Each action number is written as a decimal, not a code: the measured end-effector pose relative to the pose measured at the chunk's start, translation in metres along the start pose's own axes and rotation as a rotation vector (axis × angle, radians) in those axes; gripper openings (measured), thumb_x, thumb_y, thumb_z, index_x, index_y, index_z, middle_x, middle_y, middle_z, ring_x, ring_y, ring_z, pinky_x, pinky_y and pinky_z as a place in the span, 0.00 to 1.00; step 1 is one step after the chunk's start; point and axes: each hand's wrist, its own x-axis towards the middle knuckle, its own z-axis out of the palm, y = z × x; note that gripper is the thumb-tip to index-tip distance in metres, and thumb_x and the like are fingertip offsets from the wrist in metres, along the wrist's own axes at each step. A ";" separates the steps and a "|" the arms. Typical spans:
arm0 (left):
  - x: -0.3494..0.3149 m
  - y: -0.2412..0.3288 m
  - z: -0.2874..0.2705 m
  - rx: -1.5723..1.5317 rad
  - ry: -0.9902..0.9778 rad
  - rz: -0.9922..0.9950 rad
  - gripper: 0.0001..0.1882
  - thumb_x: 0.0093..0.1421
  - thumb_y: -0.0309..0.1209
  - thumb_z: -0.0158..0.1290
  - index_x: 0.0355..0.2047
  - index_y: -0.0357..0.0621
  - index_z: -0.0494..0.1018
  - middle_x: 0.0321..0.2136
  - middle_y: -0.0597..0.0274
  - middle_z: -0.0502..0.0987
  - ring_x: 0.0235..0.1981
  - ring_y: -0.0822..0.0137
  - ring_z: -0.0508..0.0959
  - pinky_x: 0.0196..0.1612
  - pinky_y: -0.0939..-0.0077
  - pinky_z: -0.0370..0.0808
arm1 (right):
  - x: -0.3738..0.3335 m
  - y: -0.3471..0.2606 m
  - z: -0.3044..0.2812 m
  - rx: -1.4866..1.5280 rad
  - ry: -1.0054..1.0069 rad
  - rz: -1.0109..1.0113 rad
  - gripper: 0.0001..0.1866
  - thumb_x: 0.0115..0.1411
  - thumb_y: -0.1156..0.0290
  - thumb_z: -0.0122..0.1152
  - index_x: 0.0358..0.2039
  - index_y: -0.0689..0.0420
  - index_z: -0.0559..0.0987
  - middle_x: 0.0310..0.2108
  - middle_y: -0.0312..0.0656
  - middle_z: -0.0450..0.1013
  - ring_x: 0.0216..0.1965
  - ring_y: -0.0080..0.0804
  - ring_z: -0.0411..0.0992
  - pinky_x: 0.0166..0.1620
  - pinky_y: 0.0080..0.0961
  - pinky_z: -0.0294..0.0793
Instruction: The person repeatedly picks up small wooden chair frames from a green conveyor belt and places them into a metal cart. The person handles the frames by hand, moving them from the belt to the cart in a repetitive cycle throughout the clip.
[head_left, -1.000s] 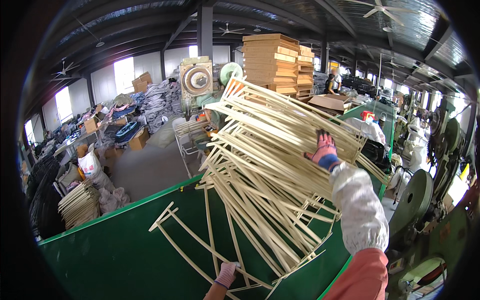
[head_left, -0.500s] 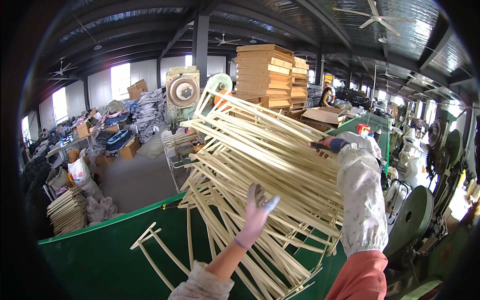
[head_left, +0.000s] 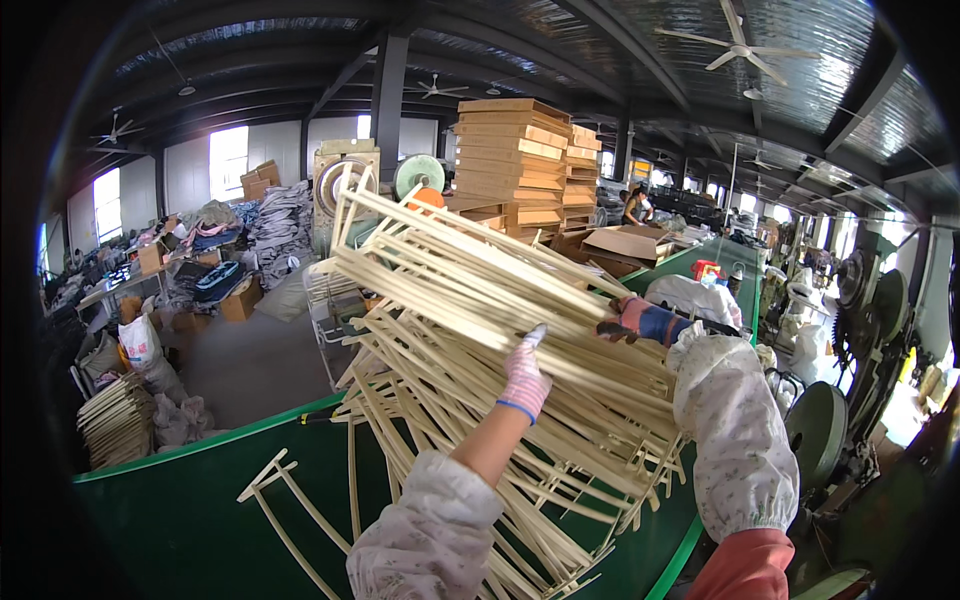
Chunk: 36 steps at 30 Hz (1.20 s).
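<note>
A big, untidy heap of pale wooden-strip frames [head_left: 430,400] lies over the green table and rises toward the far side. My left hand [head_left: 525,378], in a pink-and-white glove, holds the near edge of an upper bundle of them. Its thumb lies on top, and its other fingers are mostly hidden. At the right part of the same bundle is my right hand [head_left: 640,322], in a dark, blue and reddish glove, its fingers bent over the strips. One loose frame [head_left: 290,500] lies apart at the table's near left.
The green table [head_left: 190,510] has a raised edge, with a black-and-yellow tool handle [head_left: 320,414] beside the heap. Cardboard boxes [head_left: 510,165] are stacked beyond. Machine wheels [head_left: 817,430] stand close on my right. Another person [head_left: 636,208] is farther back.
My left hand has moved up from over the lower strips to the upper bundle and closed on its edge. The bundle has shifted left in the picture, and the view has turned slightly.
</note>
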 end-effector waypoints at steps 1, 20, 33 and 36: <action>-0.008 0.002 -0.006 0.050 -0.026 0.039 0.39 0.42 0.36 0.63 0.54 0.41 0.59 0.56 0.54 0.57 0.54 0.60 0.58 0.55 0.59 0.57 | -0.013 -0.007 0.001 -0.128 -0.041 -0.049 0.33 0.40 0.44 0.64 0.32 0.65 0.73 0.20 0.42 0.72 0.21 0.23 0.72 0.20 0.20 0.68; -0.205 0.018 -0.109 -0.050 -0.375 0.500 0.13 0.43 0.21 0.57 0.30 0.45 0.70 0.38 0.61 0.72 0.41 0.69 0.72 0.44 0.73 0.74 | -0.263 -0.175 0.053 -0.843 0.327 -0.341 0.35 0.42 0.49 0.57 0.43 0.67 0.67 0.26 0.46 0.71 0.29 0.39 0.72 0.31 0.31 0.71; -0.506 0.155 -0.289 0.004 -0.228 0.756 0.13 0.35 0.20 0.48 0.24 0.50 0.64 0.48 0.58 0.68 0.54 0.55 0.61 0.51 0.43 0.58 | -0.385 -0.333 0.223 -0.301 0.093 -0.741 0.23 0.43 0.55 0.60 0.33 0.61 0.71 0.24 0.49 0.72 0.29 0.46 0.71 0.33 0.35 0.70; -0.577 0.170 -0.380 0.069 0.005 0.644 0.13 0.31 0.19 0.50 0.18 0.49 0.64 0.46 0.55 0.68 0.55 0.52 0.60 0.48 0.40 0.61 | -0.417 -0.350 0.331 -0.060 -0.163 -0.743 0.22 0.44 0.53 0.59 0.32 0.59 0.71 0.28 0.48 0.73 0.33 0.44 0.71 0.37 0.35 0.70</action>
